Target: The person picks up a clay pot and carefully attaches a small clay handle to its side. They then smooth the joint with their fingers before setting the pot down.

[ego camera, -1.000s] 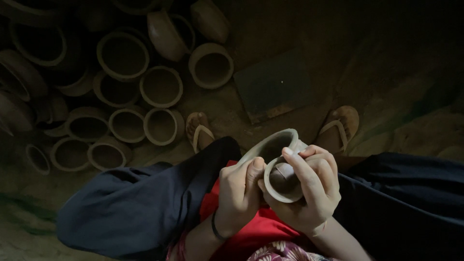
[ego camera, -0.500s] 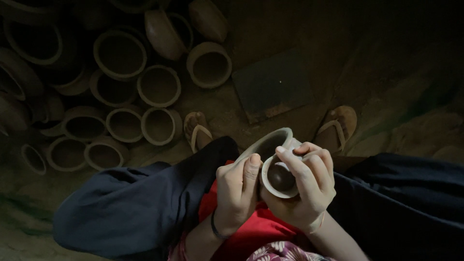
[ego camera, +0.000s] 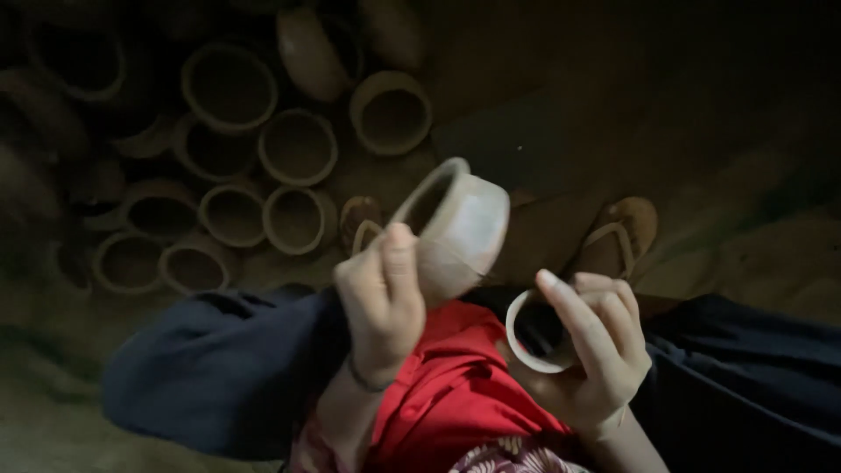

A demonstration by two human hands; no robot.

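Fingers (ego camera: 399, 263) of left hand (ego camera: 381, 302) grip clay pot (ego camera: 455, 228) underside.

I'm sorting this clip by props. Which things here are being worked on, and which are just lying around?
In hand:
- clay pot, held by the left hand
- pale ring, held by the right hand

Lying about:
- rows of clay pots on the floor
- sandals
- red cloth on the lap

No packages, labels, signs, seemingly.
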